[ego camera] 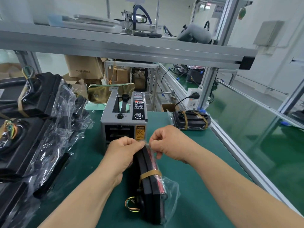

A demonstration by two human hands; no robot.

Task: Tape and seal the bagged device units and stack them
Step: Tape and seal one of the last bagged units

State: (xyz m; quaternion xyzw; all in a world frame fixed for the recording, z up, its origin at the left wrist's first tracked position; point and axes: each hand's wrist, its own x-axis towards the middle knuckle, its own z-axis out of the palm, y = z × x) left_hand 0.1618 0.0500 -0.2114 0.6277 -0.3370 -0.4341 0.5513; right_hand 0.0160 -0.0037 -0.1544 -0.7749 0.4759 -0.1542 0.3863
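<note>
The cardboard box [83, 66] at the far left, behind the bench, bears "75x30x40 CM" printed in dark figures on its side; the grey tape dispenser [123, 119] in the middle of the bench carries a yellow label [140, 133] on its near face, right of the slot, headed "CAUTION" beside a warning triangle, the small print under it too fine to read; the black panel [138, 106] on the dispenser's top right shows "SEMI" in a white ring over two Chinese characters, with a small red lit display farther back, its digits blurred; a white tag [113, 88] on the tape roll behind the dispenser bears a number, not legible; the sheets [218, 9] posted at the far right cannot be read.
</note>
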